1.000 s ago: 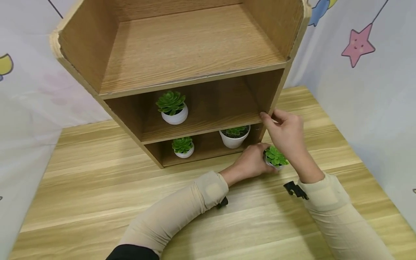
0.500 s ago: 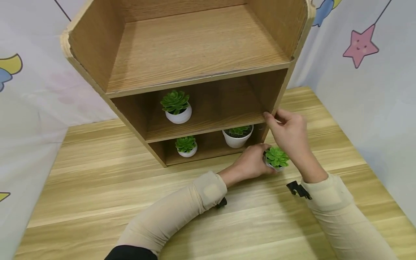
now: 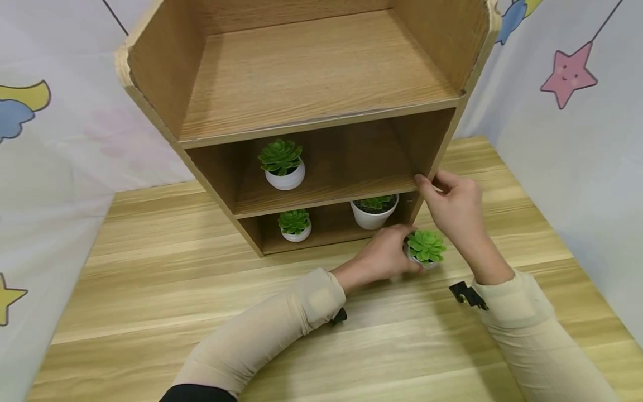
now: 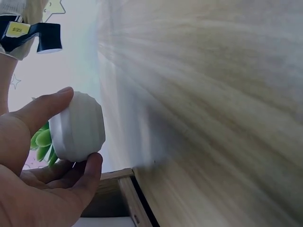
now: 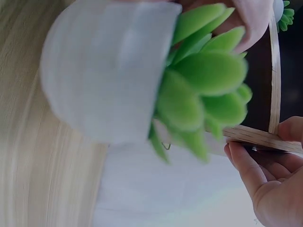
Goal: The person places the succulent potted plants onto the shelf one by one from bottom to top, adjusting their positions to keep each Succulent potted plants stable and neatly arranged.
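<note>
My left hand grips a small potted succulent beside the lower right corner of the wooden shelf. In the left wrist view, thumb and fingers lie around its ribbed white pot, above the table and tipped on its side in that view. My right hand pinches the front edge of the shelf's right side panel, thumb on the inner face and fingers outside. From the right wrist, the succulent's green leaves fill the foreground and partly cover the left hand.
On the middle shelf stands a potted succulent. Below it are another small succulent and a larger white pot partly under the shelf board. The wooden table meets a patterned cloth wall at the right.
The head view has shifted, so the shelf appears farther right. Relative to the shelf, my left hand and the succulent have moved slightly left and nearer me. My right hand keeps its hold.
</note>
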